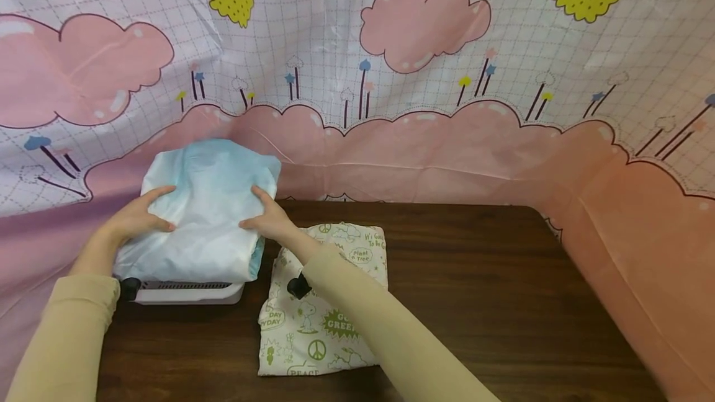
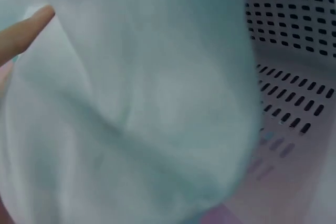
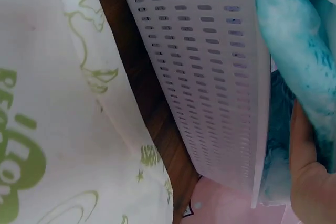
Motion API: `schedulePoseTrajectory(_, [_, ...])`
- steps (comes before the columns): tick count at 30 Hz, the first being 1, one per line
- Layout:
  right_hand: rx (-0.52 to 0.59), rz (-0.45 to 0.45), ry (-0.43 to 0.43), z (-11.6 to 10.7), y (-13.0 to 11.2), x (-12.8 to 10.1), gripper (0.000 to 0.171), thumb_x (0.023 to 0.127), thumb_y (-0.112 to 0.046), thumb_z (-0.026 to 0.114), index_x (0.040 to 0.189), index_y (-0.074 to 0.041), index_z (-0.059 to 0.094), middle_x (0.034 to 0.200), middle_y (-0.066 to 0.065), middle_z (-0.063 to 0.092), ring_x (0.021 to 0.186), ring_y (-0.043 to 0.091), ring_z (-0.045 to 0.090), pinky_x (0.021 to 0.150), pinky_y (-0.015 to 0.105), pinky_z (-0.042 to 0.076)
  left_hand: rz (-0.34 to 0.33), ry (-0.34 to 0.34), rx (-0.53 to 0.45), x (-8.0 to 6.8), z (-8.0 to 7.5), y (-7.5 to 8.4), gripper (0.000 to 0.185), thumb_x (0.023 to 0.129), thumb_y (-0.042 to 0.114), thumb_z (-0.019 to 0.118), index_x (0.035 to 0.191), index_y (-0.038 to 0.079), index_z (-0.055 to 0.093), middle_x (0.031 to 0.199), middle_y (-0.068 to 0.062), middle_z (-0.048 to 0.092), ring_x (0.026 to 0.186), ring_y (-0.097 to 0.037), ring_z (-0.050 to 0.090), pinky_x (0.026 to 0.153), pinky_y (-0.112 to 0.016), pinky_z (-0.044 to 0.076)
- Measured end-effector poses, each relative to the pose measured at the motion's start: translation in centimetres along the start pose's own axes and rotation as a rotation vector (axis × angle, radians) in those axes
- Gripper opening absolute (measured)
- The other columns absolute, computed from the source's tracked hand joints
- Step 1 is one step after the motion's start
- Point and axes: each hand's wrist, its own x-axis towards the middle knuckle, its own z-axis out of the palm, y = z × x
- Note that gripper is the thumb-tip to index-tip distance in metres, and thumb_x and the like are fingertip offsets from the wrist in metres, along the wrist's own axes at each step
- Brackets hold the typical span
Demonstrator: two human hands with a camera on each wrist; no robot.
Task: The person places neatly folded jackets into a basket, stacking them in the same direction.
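Hands were both on one soft blue cloth bundle (image 1: 206, 209) that sat in a white basket (image 1: 184, 292) at the back left of the table (image 1: 475, 278). Your left hand (image 1: 136, 216) lay flat on its left side, fingers straight. Your right hand (image 1: 268, 216) pressed its right side with fingers spread. The bundle's long side ran away from you, toward the pink curtain (image 1: 424, 154). One folded white cloth with green drawings (image 1: 329, 303) lay flat just beside the basket. Your right sleeve hid part of it. The bundle hid most of the basket.
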Motion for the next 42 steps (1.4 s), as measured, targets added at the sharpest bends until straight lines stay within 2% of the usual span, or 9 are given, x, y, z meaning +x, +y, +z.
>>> schedulePoseTrajectory(5, [-0.088, 0.054, 0.064, 1.3, -0.1, 0.3, 0.073, 0.089, -0.018, 0.074, 0.152, -0.019, 0.037, 0.153, 0.008, 0.038, 0.137, 0.028, 0.041, 0.100, 0.042, 0.045, -0.021, 0.011, 0.027, 0.0, -0.4, -1.0, 0.100, 0.080, 0.004, 0.073, 0.155, -0.001, 0.007, 0.150, -0.043, 0.005, 0.137, -0.061, 0.004, 0.106, -0.073, 0.010])
schedulePoseTrajectory(8, [-0.126, 0.077, 0.071, 1.9, -0.1, 0.1, 0.070, 0.090, -0.020, 0.073, 0.151, -0.016, 0.039, 0.152, 0.008, 0.040, 0.135, 0.028, 0.043, 0.099, 0.041, 0.046, -0.028, 0.011, 0.038, 0.1, -0.3, -1.5, 0.098, 0.081, 0.002, 0.070, 0.154, -0.003, 0.006, 0.150, -0.044, 0.004, 0.136, -0.062, 0.004, 0.105, -0.073, 0.011])
schedulePoseTrajectory(16, [-0.179, 0.098, 0.057, 3.5, 0.2, 0.3, 0.070, 0.090, -0.022, 0.073, 0.151, -0.015, 0.039, 0.153, 0.006, 0.040, 0.138, 0.025, 0.039, 0.103, 0.040, 0.043, -0.069, 0.031, 0.012, 0.4, 0.4, -2.7, 0.097, 0.078, -0.005, 0.067, 0.153, -0.005, 0.004, 0.149, -0.045, 0.002, 0.135, -0.063, 0.002, 0.106, -0.073, 0.010])
schedulePoseTrajectory(21, [-0.243, 0.098, -0.002, 3.7, -0.3, 0.7, 0.075, 0.090, -0.022, 0.072, 0.153, -0.012, 0.032, 0.156, 0.007, 0.035, 0.142, 0.025, 0.034, 0.108, 0.038, 0.039, -0.100, 0.047, 0.027, 0.5, 0.3, -3.2, 0.098, 0.078, -0.003, 0.066, 0.153, -0.004, 0.004, 0.149, -0.044, 0.002, 0.135, -0.063, 0.003, 0.107, -0.072, 0.009])
schedulePoseTrajectory(27, [-0.260, 0.109, -0.081, 3.8, -0.5, 1.2, 0.082, 0.090, -0.018, 0.071, 0.156, -0.012, 0.023, 0.160, 0.012, 0.021, 0.147, 0.027, 0.020, 0.110, 0.041, 0.036, -0.118, 0.010, 0.040, 1.0, 0.2, -3.4, 0.097, 0.077, -0.002, 0.065, 0.153, -0.005, 0.004, 0.149, -0.044, 0.002, 0.135, -0.063, 0.003, 0.107, -0.072, 0.011])
schedulePoseTrajectory(34, [-0.379, 0.118, -0.079, 4.4, -0.5, 1.4, 0.083, 0.089, -0.017, 0.070, 0.157, -0.012, 0.021, 0.160, 0.018, 0.017, 0.148, 0.030, 0.018, 0.103, 0.036, 0.042, -0.143, -0.032, -0.009, 1.5, 0.5, -3.2, 0.099, 0.075, -0.005, 0.064, 0.152, -0.007, 0.002, 0.150, -0.043, -0.004, 0.136, -0.063, -0.002, 0.106, -0.073, 0.011])
schedulePoseTrajectory(37, [-0.440, 0.118, -0.090, 4.6, -0.7, 1.2, 0.084, 0.089, -0.018, 0.069, 0.157, -0.010, 0.021, 0.159, 0.020, 0.020, 0.146, 0.032, 0.023, 0.097, 0.034, 0.046, -0.180, -0.068, -0.024, 2.2, 0.5, -4.4, 0.105, 0.073, 0.000, 0.069, 0.153, -0.005, 0.001, 0.150, -0.042, -0.005, 0.136, -0.062, -0.004, 0.106, -0.073, 0.010])
schedulePoseTrajectory(40, [-0.480, 0.120, -0.108, 4.7, -1.0, 1.1, 0.084, 0.089, -0.020, 0.069, 0.156, -0.009, 0.020, 0.157, 0.020, 0.025, 0.142, 0.032, 0.031, 0.094, 0.032, 0.047, -0.226, -0.121, -0.074, 3.4, 0.5, -6.4, 0.114, 0.070, 0.005, 0.075, 0.153, -0.003, -0.003, 0.151, -0.040, -0.011, 0.136, -0.061, -0.008, 0.106, -0.073, 0.009])
schedulePoseTrajectory(42, [-0.507, 0.117, -0.122, 4.7, -1.1, 1.2, 0.082, 0.090, -0.021, 0.069, 0.155, -0.006, 0.022, 0.154, 0.018, 0.033, 0.136, 0.030, 0.041, 0.091, 0.031, 0.049, -0.251, -0.147, -0.110, 3.9, 0.5, -7.5, 0.118, 0.068, 0.007, 0.077, 0.153, -0.002, -0.004, 0.151, -0.039, -0.014, 0.137, -0.059, -0.010, 0.107, -0.072, 0.008])
